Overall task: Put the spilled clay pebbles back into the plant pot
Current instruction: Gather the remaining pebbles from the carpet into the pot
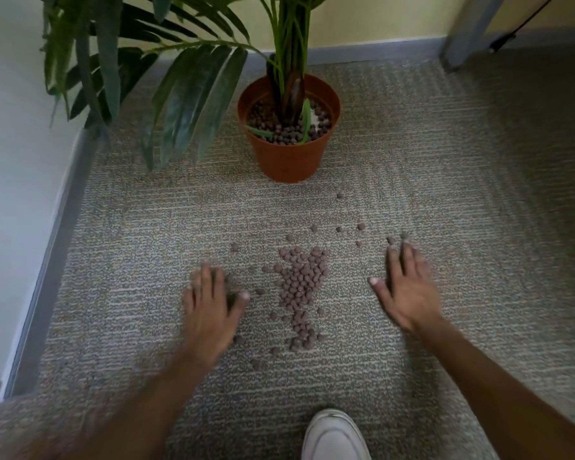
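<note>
A pile of brown clay pebbles lies spilled on the grey carpet, with loose ones scattered toward the upper right. Behind it stands an orange plant pot holding a palm and more pebbles. My left hand rests palm down on the carpet left of the pile, fingers apart, a few pebbles at its fingertips. To the right of the pile is my right hand, flat and spread, fingertips near two stray pebbles. Both hands are blurred.
A white wall with grey skirting runs along the left. Long palm leaves hang over the carpet left of the pot. A white shoe is at the bottom edge. A grey post stands at the back right.
</note>
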